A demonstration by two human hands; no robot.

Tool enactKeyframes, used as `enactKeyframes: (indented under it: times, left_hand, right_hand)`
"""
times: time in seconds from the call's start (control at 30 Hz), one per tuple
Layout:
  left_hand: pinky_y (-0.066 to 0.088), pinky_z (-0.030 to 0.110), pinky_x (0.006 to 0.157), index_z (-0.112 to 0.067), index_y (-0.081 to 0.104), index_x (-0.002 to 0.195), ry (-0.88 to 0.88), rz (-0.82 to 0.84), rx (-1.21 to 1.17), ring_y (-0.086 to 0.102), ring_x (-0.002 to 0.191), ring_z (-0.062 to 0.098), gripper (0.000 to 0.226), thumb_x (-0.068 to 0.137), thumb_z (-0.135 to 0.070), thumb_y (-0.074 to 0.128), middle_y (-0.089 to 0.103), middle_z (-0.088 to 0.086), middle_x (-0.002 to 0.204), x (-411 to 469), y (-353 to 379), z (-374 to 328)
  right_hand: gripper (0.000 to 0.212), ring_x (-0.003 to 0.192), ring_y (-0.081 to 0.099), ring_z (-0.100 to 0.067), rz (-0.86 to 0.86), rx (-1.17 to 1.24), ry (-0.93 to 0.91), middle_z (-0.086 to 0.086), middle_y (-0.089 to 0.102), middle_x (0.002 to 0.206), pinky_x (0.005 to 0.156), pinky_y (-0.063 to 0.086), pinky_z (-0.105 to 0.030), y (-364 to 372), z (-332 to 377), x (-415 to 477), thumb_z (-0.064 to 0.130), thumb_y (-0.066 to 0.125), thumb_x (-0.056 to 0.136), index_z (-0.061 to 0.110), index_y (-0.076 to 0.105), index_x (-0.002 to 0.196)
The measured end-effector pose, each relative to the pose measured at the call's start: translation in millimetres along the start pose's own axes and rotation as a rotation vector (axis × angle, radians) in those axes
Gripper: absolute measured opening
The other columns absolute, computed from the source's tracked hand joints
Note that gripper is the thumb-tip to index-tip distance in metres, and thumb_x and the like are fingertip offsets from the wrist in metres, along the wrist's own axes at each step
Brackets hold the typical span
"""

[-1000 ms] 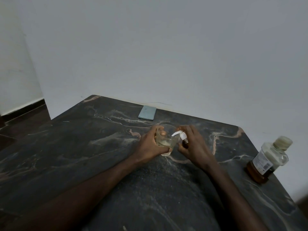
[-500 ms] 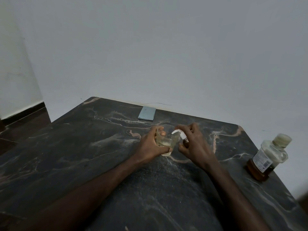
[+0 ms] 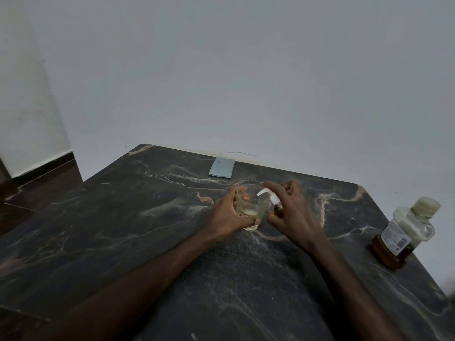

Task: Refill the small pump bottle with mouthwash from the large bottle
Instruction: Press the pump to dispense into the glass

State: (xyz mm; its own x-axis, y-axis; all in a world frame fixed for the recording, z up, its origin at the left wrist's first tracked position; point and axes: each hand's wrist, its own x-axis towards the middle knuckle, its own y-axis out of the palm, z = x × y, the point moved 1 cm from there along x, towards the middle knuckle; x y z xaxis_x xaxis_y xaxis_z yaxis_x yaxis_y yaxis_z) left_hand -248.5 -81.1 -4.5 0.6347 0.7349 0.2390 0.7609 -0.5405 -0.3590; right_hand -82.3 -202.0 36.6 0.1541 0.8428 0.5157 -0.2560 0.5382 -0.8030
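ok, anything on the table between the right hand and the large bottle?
Nothing visible: only bare tabletop lies between right hand and large bottle. That hand grips the small pump bottle, though.

The small pump bottle (image 3: 273, 198), amber with a white pump head pointing left, sits mostly hidden near the middle of the bench (image 3: 123, 230), while the large bottle (image 3: 406, 232), clear, pale-capped, labelled, with brown liquid low inside, stands at the right edge.
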Motion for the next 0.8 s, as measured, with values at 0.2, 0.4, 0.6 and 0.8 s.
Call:
enactKeyframes:
  times: [0.2,0.4,0.6,0.8]
  left_hand:
    - [0.055,0.013,0.082,-0.028,0.047,0.143,0.008,-0.001,0.001,0.064,0.104,-0.004,0.085,0.071,-0.027,0.093,0.065,-0.012,0.126,1.1,-0.5,1.1]
    - [0.062,0.034,0.093,-0.031,0.048,0.140,0.011,-0.012,-0.021,0.069,0.108,0.004,0.084,0.068,-0.030,0.093,0.068,-0.009,0.126,1.7,1.1,4.3]
    - [0.061,0.032,0.093,-0.028,0.047,0.142,0.014,-0.004,-0.015,0.067,0.108,0.005,0.085,0.070,-0.026,0.093,0.066,-0.007,0.129,2.5,0.5,3.4]
    - [0.059,0.027,0.093,-0.031,0.047,0.142,0.014,-0.005,-0.004,0.066,0.112,0.004,0.086,0.070,-0.031,0.093,0.065,-0.008,0.131,2.0,0.5,4.0]
  right_hand:
    - [0.053,0.077,0.051,0.000,-0.008,-0.001,0.001,0.006,0.034,0.111,0.065,0.048,-0.019,-0.4,3.2,-0.1,0.015,0.081,0.083,0.028,0.057,0.128]
    - [0.063,0.075,0.053,-0.001,-0.037,-0.034,0.039,0.004,0.034,0.117,0.062,0.053,-0.025,-2.8,2.6,-0.5,0.019,0.077,0.084,0.034,0.051,0.140]
    - [0.051,0.072,0.052,-0.004,-0.031,-0.049,0.008,0.002,0.036,0.113,0.060,0.055,-0.029,-2.7,4.9,-0.9,0.012,0.078,0.084,0.023,0.057,0.129]
    - [0.063,0.071,0.054,0.000,-0.015,-0.097,0.022,0.003,0.035,0.120,0.057,0.043,-0.017,-5.0,3.6,-1.1,0.023,0.079,0.084,0.033,0.050,0.140]
